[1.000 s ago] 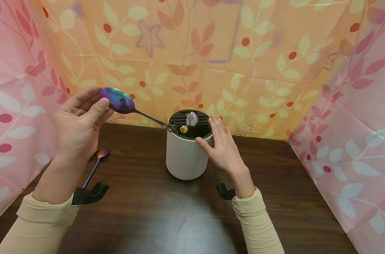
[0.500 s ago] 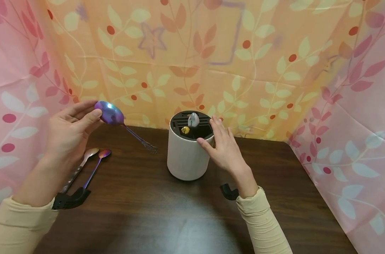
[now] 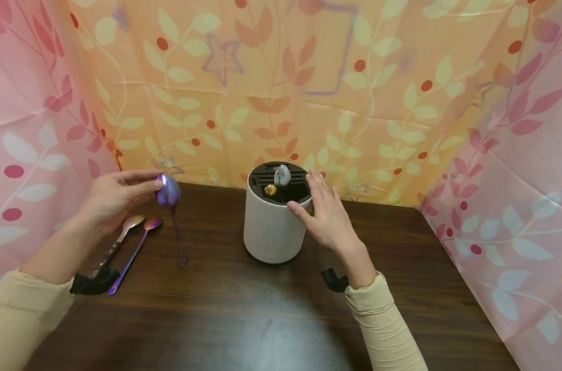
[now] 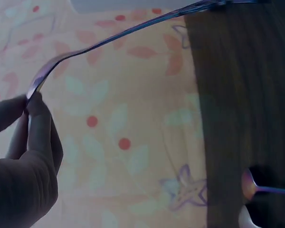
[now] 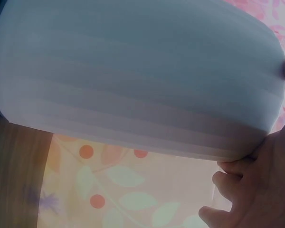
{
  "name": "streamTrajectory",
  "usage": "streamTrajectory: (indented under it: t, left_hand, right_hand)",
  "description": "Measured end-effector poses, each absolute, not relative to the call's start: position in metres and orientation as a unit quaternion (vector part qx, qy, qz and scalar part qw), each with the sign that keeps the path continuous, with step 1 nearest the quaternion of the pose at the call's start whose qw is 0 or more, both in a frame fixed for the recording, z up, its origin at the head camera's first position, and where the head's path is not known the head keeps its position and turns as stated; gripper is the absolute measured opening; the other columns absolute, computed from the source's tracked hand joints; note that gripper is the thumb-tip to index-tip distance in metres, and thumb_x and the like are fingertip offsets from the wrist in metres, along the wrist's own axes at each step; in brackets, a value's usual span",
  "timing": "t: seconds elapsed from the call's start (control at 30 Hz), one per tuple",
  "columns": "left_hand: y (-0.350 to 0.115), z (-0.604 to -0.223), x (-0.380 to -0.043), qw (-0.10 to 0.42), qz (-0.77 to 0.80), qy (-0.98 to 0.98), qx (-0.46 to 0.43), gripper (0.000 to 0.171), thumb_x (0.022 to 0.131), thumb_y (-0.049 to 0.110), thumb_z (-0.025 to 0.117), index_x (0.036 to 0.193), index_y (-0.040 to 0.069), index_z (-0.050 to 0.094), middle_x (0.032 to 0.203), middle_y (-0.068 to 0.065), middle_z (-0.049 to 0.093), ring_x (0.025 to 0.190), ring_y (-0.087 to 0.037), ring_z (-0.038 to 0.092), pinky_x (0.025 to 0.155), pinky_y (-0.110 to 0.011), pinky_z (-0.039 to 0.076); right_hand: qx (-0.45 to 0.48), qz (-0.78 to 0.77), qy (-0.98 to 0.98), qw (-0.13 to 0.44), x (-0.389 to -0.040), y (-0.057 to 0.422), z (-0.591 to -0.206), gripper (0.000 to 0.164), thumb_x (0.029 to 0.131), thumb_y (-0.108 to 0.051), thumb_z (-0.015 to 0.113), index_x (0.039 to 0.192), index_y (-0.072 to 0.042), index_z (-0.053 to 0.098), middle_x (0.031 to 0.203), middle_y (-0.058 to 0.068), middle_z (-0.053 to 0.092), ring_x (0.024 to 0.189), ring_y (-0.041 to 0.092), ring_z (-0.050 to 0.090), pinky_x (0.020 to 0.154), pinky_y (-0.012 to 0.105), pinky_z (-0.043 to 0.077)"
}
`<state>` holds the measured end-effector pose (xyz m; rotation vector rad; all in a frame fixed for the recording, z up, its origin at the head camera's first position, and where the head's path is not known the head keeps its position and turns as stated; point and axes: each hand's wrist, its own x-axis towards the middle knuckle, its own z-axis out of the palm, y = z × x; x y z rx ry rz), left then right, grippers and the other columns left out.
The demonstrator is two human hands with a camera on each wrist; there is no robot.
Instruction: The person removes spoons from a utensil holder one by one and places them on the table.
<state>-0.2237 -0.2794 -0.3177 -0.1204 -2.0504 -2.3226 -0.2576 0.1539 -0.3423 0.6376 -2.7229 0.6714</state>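
Observation:
My left hand [image 3: 116, 198] pinches an iridescent purple-blue spoon [image 3: 168, 190] by the tip of its bowl, between thumb and fingers. The spoon's ornate handle hangs downward over the table; in the left wrist view its thin neck [image 4: 118, 35] stretches away from the fingertips. My right hand [image 3: 325, 214] rests against the rim of a white cylindrical utensil holder [image 3: 274, 232], thumb at the front and fingers along the right side. The holder has a black slotted top, from which a silver spoon bowl [image 3: 282, 175] and a small gold piece [image 3: 270, 190] stick out.
Left of the holder, a silver spoon [image 3: 118, 242] and a slim rainbow-coloured spoon [image 3: 139, 247] lie side by side on the dark wooden table [image 3: 244, 319], near my left wrist. Patterned cloth [image 3: 281, 77] encloses the table at the back and both sides.
My left hand has moved left and down, away from the holder, and the spoon has swung from pointing at the holder to hanging handle-down. My right hand has stayed at the rim.

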Motion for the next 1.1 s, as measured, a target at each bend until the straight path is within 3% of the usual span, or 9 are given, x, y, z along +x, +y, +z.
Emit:
streamTrajectory:
  t: [0.17, 0.37, 0.53, 0.73, 0.87, 1.03, 1.1]
  left_hand:
    - [-0.295, -0.324, -0.241, -0.063, -0.699, -0.71, -0.052, 0.021, 0.1, 0.003, 0.069, 0.105, 0.018, 0.083, 0.109, 0.011, 0.075, 0.101, -0.004, 0.072, 0.086, -0.019, 0.058]
    - [-0.305, -0.332, -0.261, -0.13, -0.653, -0.743, -0.064, 0.023, 0.102, 0.002, 0.065, 0.109, 0.018, 0.08, 0.107, 0.003, 0.077, 0.098, -0.011, 0.074, 0.085, -0.025, 0.061]
    - [-0.311, -0.342, -0.275, -0.168, -0.636, -0.751, -0.056, 0.021, 0.101, 0.001, 0.065, 0.12, 0.002, 0.074, 0.106, -0.003, 0.078, 0.1, -0.013, 0.074, 0.088, -0.028, 0.06]
    - [-0.322, -0.355, -0.288, -0.214, -0.58, -0.784, -0.055, 0.044, 0.104, 0.007, 0.064, 0.141, -0.014, 0.055, 0.116, -0.004, 0.074, 0.099, -0.012, 0.073, 0.089, -0.028, 0.059]
    - [-0.327, -0.364, -0.294, -0.226, -0.543, -0.806, -0.061, 0.052, 0.104, 0.011, 0.064, 0.145, -0.016, 0.048, 0.118, -0.008, 0.072, 0.094, -0.01, 0.07, 0.091, -0.029, 0.058]
    - [-0.329, -0.377, -0.3, -0.215, -0.523, -0.822, -0.062, 0.052, 0.104, 0.015, 0.066, 0.144, -0.015, 0.051, 0.123, -0.01, 0.071, 0.097, -0.008, 0.068, 0.092, -0.026, 0.057]
    - [-0.329, -0.382, -0.302, -0.203, -0.527, -0.823, -0.056, 0.052, 0.103, 0.016, 0.068, 0.142, -0.015, 0.053, 0.125, -0.005, 0.071, 0.099, -0.004, 0.067, 0.091, -0.024, 0.058]
  right_hand:
    - [0.219, 0.233, -0.938, 0.133, -0.257, 0.155, -0.343, 0.095, 0.1, -0.076, 0.04, 0.166, -0.011, 0.023, 0.175, 0.001, 0.012, 0.161, 0.02, 0.009, 0.129, 0.053, 0.005]
    - [0.215, 0.234, -0.938, 0.135, -0.258, 0.157, -0.343, 0.094, 0.1, -0.076, 0.04, 0.166, -0.011, 0.023, 0.175, 0.001, 0.012, 0.16, 0.019, 0.011, 0.129, 0.053, 0.005]
    - [0.218, 0.238, -0.937, 0.135, -0.257, 0.157, -0.344, 0.095, 0.099, -0.077, 0.04, 0.166, -0.011, 0.023, 0.175, 0.001, 0.012, 0.16, 0.02, 0.011, 0.129, 0.054, 0.005]
    - [0.221, 0.24, -0.935, 0.139, -0.258, 0.155, -0.344, 0.096, 0.099, -0.077, 0.039, 0.166, -0.011, 0.023, 0.175, 0.001, 0.013, 0.16, 0.02, 0.012, 0.129, 0.054, 0.006]
    - [0.222, 0.239, -0.935, 0.139, -0.259, 0.155, -0.344, 0.096, 0.099, -0.077, 0.039, 0.166, -0.011, 0.023, 0.175, 0.001, 0.013, 0.16, 0.02, 0.012, 0.129, 0.054, 0.006]
    - [0.224, 0.24, -0.935, 0.135, -0.258, 0.154, -0.344, 0.096, 0.099, -0.077, 0.039, 0.166, -0.011, 0.022, 0.175, 0.002, 0.012, 0.16, 0.021, 0.013, 0.129, 0.053, 0.006]
    - [0.224, 0.24, -0.935, 0.134, -0.258, 0.153, -0.344, 0.096, 0.099, -0.078, 0.039, 0.166, -0.011, 0.022, 0.175, 0.001, 0.012, 0.16, 0.021, 0.013, 0.129, 0.054, 0.006]
